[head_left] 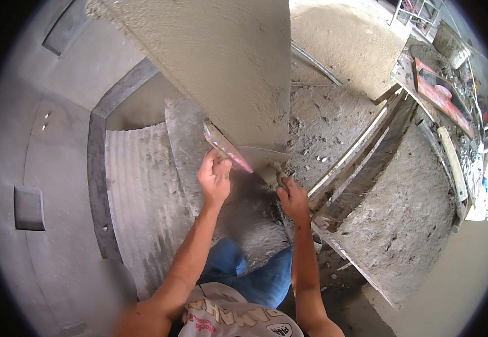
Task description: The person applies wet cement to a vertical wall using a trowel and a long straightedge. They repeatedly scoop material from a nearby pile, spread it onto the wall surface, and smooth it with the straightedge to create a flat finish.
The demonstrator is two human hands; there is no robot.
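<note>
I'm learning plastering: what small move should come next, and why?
Perhaps draw the trowel lightly toward the pink-streaked board: the right hand holds the trowel near the lower end of the plastered face, and the left hand holds the board there.

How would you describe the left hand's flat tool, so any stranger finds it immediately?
Find the large plastered surface at top centre and follow it down to its lower end. There the left hand grips a narrow flat tool, slanting down to the right. Its pink lower end sets it apart from the mud-coloured tool in the right hand.
</note>
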